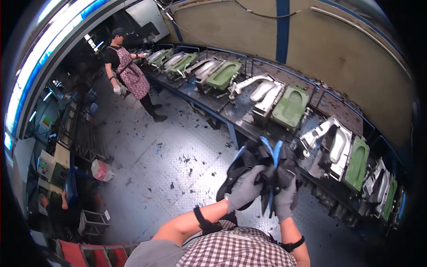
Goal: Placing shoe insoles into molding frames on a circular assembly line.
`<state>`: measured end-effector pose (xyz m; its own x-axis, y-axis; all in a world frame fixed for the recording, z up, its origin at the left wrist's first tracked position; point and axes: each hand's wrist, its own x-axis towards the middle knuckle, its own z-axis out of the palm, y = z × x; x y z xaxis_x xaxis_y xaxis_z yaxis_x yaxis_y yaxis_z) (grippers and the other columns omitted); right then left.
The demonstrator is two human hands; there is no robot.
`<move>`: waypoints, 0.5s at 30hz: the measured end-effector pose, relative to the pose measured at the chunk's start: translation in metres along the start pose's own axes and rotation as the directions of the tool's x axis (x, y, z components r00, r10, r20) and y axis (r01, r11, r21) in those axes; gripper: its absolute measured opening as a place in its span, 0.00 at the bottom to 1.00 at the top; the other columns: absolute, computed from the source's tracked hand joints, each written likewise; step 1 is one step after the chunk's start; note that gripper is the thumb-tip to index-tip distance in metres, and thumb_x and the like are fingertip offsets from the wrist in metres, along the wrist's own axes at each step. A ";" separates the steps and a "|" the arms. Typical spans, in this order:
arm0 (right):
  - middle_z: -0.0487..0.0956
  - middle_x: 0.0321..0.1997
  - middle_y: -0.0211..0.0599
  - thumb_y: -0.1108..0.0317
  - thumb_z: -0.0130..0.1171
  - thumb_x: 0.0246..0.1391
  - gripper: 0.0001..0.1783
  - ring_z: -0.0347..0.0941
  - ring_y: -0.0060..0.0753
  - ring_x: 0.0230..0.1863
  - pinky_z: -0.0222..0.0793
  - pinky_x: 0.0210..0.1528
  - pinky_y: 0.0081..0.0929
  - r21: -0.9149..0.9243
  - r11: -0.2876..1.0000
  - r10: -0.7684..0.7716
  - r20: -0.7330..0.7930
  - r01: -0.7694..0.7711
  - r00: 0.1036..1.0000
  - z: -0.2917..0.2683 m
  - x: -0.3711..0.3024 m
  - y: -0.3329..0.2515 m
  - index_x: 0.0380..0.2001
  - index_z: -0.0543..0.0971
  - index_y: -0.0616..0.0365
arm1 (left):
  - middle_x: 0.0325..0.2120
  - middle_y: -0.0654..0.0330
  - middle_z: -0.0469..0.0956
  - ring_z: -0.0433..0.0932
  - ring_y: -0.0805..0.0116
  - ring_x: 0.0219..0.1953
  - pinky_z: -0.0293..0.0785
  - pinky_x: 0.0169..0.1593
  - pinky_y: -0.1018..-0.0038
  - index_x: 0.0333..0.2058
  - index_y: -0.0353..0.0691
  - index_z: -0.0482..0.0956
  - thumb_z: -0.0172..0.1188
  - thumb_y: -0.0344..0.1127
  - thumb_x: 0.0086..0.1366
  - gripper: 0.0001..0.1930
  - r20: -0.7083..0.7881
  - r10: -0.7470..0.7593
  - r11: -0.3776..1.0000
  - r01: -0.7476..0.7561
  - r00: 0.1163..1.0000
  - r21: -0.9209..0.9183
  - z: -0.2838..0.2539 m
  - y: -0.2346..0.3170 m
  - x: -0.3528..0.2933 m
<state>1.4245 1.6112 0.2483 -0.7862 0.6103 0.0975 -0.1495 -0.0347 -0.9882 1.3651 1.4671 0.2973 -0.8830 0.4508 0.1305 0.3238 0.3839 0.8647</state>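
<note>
In front of my chest I hold a bundle of black shoe-sole-shaped pieces [271, 178] with bright blue strips. My left hand [244, 189], in a grey glove, is closed around its left part, where one rounded black piece hangs beside the fingers. On the other side my right hand [284, 198], also grey-gloved, grips the bundle from below and the right. Dark overlap hides some fingertips and how many pieces there are. Beyond the hands, on the bench, lie opened shoe-sole moulds, among them a green half [291, 107] and a silver half [336, 144].
A long bench [213, 113] with several opened moulds runs from far left to near right. At its far end stands a person in a patterned apron [131, 80]. Another person [55, 207] is at lower left, near a white-and-pink container [102, 170]. Black scraps litter the metal floor [173, 155].
</note>
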 end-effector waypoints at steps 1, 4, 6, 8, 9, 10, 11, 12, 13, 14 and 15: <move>0.81 0.51 0.38 0.80 0.58 0.56 0.20 0.77 0.29 0.54 0.71 0.59 0.29 -0.021 1.000 -0.011 0.011 0.011 1.000 0.011 0.010 0.004 0.52 0.75 0.61 | 0.41 0.45 0.80 0.80 0.46 0.46 0.74 0.50 0.60 0.55 0.39 0.73 0.60 0.25 0.60 0.23 0.077 0.002 1.000 0.000 0.997 -0.025 -0.013 -0.005 0.019; 0.80 0.53 0.37 0.77 0.63 0.54 0.25 0.76 0.30 0.55 0.69 0.61 0.30 0.058 0.998 -0.008 -0.019 0.009 1.000 0.050 0.035 0.018 0.55 0.72 0.59 | 0.47 0.44 0.79 0.80 0.46 0.50 0.74 0.54 0.61 0.56 0.37 0.73 0.59 0.25 0.61 0.23 0.027 0.083 0.996 -0.084 0.996 0.029 -0.043 -0.018 0.051; 0.80 0.54 0.37 0.78 0.61 0.54 0.24 0.77 0.30 0.56 0.69 0.62 0.29 0.027 1.000 -0.001 -0.023 0.001 1.000 0.075 0.048 0.022 0.56 0.72 0.60 | 0.47 0.44 0.79 0.79 0.46 0.50 0.74 0.54 0.61 0.56 0.37 0.73 0.59 0.25 0.61 0.23 0.063 0.068 0.997 -0.071 0.996 0.038 -0.065 -0.030 0.073; 0.80 0.54 0.38 0.80 0.59 0.55 0.24 0.77 0.29 0.57 0.69 0.62 0.29 -0.017 1.000 0.016 -0.046 -0.017 0.999 0.095 0.062 0.021 0.56 0.72 0.60 | 0.47 0.44 0.79 0.79 0.46 0.49 0.75 0.53 0.60 0.56 0.37 0.73 0.59 0.25 0.61 0.23 0.119 0.050 0.998 -0.054 0.992 0.035 -0.081 -0.041 0.096; 0.81 0.55 0.39 0.82 0.57 0.55 0.24 0.77 0.29 0.57 0.69 0.62 0.28 -0.019 0.997 0.068 -0.052 -0.070 0.996 0.101 0.071 0.017 0.56 0.72 0.60 | 0.47 0.44 0.78 0.79 0.46 0.49 0.75 0.52 0.60 0.56 0.37 0.73 0.59 0.24 0.60 0.23 0.166 -0.008 1.000 0.005 0.986 0.018 -0.086 -0.040 0.111; 0.81 0.55 0.39 0.84 0.54 0.56 0.24 0.77 0.29 0.58 0.69 0.63 0.28 -0.031 0.991 0.125 -0.077 -0.128 0.989 0.103 0.077 0.010 0.56 0.72 0.60 | 0.46 0.44 0.78 0.79 0.45 0.49 0.75 0.52 0.60 0.55 0.37 0.73 0.59 0.24 0.60 0.23 0.232 -0.064 0.998 0.067 0.971 -0.005 -0.088 -0.038 0.123; 0.81 0.56 0.38 0.88 0.49 0.55 0.26 0.77 0.29 0.58 0.71 0.63 0.28 -0.010 0.988 0.155 -0.076 -0.156 0.985 0.112 0.092 0.015 0.56 0.73 0.59 | 0.43 0.44 0.78 0.79 0.45 0.48 0.75 0.51 0.60 0.54 0.36 0.73 0.59 0.23 0.58 0.23 0.219 0.044 0.994 -0.022 0.975 -0.105 -0.092 -0.050 0.141; 0.81 0.56 0.42 0.84 0.54 0.55 0.24 0.79 0.37 0.57 0.73 0.60 0.33 -0.034 0.989 0.137 -0.116 -0.142 0.984 0.118 0.103 0.017 0.56 0.74 0.59 | 0.43 0.44 0.78 0.80 0.46 0.47 0.75 0.52 0.61 0.52 0.36 0.74 0.59 0.22 0.57 0.22 0.189 0.129 0.985 -0.103 0.973 -0.142 -0.091 -0.061 0.156; 0.82 0.54 0.47 0.77 0.60 0.54 0.25 0.80 0.47 0.55 0.74 0.57 0.40 -0.467 0.875 0.066 -0.151 -0.130 0.986 0.123 0.117 0.009 0.56 0.75 0.54 | 0.39 0.45 0.78 0.80 0.49 0.41 0.76 0.47 0.62 0.51 0.36 0.74 0.59 0.22 0.57 0.20 0.170 0.131 0.984 -0.108 0.977 -0.140 -0.095 -0.063 0.173; 0.82 0.50 0.50 0.71 0.65 0.52 0.26 0.79 0.55 0.52 0.73 0.54 0.44 -0.542 0.830 0.028 -0.201 -0.135 0.979 0.134 0.135 -0.014 0.56 0.76 0.48 | 0.34 0.47 0.78 0.80 0.51 0.34 0.76 0.40 0.62 0.50 0.36 0.75 0.60 0.22 0.57 0.20 0.144 0.124 0.988 -0.108 0.982 -0.113 -0.100 -0.054 0.194; 0.83 0.47 0.48 0.73 0.65 0.51 0.25 0.79 0.56 0.50 0.73 0.53 0.44 -0.496 0.865 -0.036 -0.215 -0.077 0.976 0.139 0.155 -0.022 0.54 0.77 0.43 | 0.30 0.49 0.77 0.77 0.53 0.29 0.74 0.35 0.61 0.50 0.38 0.76 0.61 0.22 0.56 0.21 0.120 0.164 0.984 -0.155 0.979 -0.084 -0.096 -0.062 0.213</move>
<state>1.2222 1.5962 0.3016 -0.6332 0.7668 0.1052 0.2290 0.3154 -0.9209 1.1245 1.4619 0.3177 -0.7707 0.6010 0.2115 0.4266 0.2402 0.8720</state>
